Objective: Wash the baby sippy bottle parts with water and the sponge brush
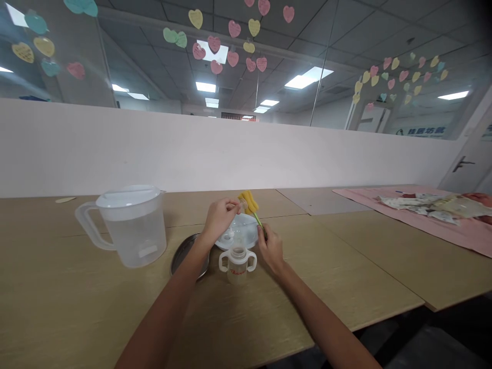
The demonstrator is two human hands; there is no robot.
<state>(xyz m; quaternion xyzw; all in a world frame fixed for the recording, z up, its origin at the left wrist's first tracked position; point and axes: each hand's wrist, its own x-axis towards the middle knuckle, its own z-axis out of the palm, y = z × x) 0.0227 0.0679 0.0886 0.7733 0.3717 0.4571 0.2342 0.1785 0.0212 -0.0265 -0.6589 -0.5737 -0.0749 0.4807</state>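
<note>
In my right hand is the green handle of a bottle brush, whose yellow sponge head points up and away. My left hand pinches a small clear piece, its kind too small to tell, right against the sponge. Both hands are over a clear bowl with a small white-and-clear part at its left side. In front of the bowl stands an upright baby bottle, uncapped, with two white handles and red lettering. A round metal tray lies partly behind my left forearm.
A large lidded plastic pitcher stands at the left, its handle to the left. A flat pale oval item lies near the wall. Far right, a pink cloth carries several crumpled items. The table's front edge runs along the lower right.
</note>
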